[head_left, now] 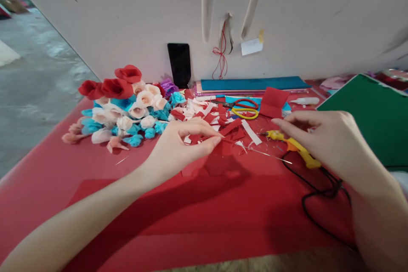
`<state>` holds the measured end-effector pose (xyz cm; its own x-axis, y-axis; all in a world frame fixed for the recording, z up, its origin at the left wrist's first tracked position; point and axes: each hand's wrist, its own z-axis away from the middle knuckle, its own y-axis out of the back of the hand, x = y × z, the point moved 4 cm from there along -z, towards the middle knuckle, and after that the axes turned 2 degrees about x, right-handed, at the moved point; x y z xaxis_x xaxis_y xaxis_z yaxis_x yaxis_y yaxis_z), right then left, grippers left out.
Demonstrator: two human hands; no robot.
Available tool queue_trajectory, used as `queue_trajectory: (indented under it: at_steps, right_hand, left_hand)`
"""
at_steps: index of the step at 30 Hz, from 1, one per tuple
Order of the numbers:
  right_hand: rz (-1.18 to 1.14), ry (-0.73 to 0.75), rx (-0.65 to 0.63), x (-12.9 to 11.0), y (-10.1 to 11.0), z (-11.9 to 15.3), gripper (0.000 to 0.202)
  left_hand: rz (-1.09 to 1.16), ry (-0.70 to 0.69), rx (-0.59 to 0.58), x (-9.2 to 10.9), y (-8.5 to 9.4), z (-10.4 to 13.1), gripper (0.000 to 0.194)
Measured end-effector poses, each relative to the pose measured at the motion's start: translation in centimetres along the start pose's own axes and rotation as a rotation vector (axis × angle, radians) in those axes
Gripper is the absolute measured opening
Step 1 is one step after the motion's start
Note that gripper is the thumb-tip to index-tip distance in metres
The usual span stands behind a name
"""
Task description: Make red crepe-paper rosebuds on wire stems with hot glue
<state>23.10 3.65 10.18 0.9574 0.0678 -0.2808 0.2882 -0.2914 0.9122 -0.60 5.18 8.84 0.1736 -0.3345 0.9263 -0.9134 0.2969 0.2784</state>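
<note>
Red paper (228,140) is pinched in left grip (188,140); right grip (328,140) state cannot be told. Surroundings are crowded by scraps (204,110), scissors (235,104), paper flowers (137,110), yellow corded tool (301,151).

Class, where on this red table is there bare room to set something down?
Bare tabletop: far left, between the paper flowers and left forearm. Crowded: the paper scraps around the scissors, and the yellow tool near the right hand.
</note>
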Motion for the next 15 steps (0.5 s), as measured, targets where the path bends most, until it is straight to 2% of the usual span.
queue_trajectory:
  at_steps: [2, 8, 11, 15]
  right_hand:
    - [0.089, -0.068, -0.086, 2.6, -1.5, -0.3, 0.021]
    - [0.228, -0.202, -0.202, 10.3, -5.2, 1.7, 0.029]
    - [0.191, -0.194, -0.189, 12.4, -6.0, 2.8, 0.018]
    - [0.037, -0.148, -0.068, 13.0, -5.9, 3.3, 0.011]
  left_hand:
    - [-0.020, 0.008, -0.004, 0.0, -0.1, -0.1, 0.013]
    - [-0.061, 0.050, -0.041, 0.1, -0.3, -0.3, 0.016]
    - [-0.018, 0.056, -0.054, 0.1, -0.2, -0.2, 0.016]
    - [0.059, 0.059, -0.073, 0.2, -0.4, 0.1, 0.015]
